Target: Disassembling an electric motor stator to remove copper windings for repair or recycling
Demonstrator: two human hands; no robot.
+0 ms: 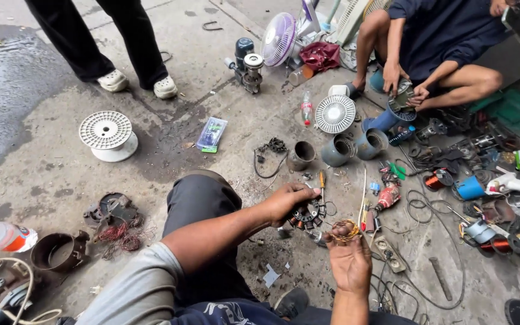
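A small motor stator (309, 213) with dark coils rests on the concrete floor (212, 102), pinned under the left hand (289, 200), fingers clenched over it. Just beside it, the right hand (350, 259) pinches a copper wire tangle (346, 230). Nearby stand grey motor housings (338, 149) and a white spool (108, 135).

Left hand (290, 198) rests on the stator (308, 215) on the floor (200, 108), right hand (349, 260) just right of it with a wire coil (345, 230) on its fingertips; empty spool (109, 135) far left, fan grille (334, 114) beyond, tangled cables (428, 241) off right
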